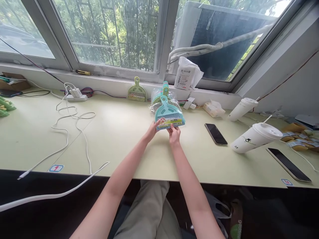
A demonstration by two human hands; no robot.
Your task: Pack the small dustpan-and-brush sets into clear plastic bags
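Both my hands hold a small teal dustpan-and-brush set (168,113) by its lower edge, just above the pale green table (119,132). My left hand (152,130) pinches its bottom left corner. At the bottom middle, my right hand (174,133) grips the yellow label strip. Right behind it lies a clear bag with more such sets (160,94). A single green dustpan set (137,90) leans against the window ledge further left.
A black phone (215,133) lies right of my hands, with two white lidded cups (255,137) (241,108) and a second phone (289,164) beyond. White cables (67,129) and a power strip (76,96) lie at left. Snack packets (299,136) sit far right.
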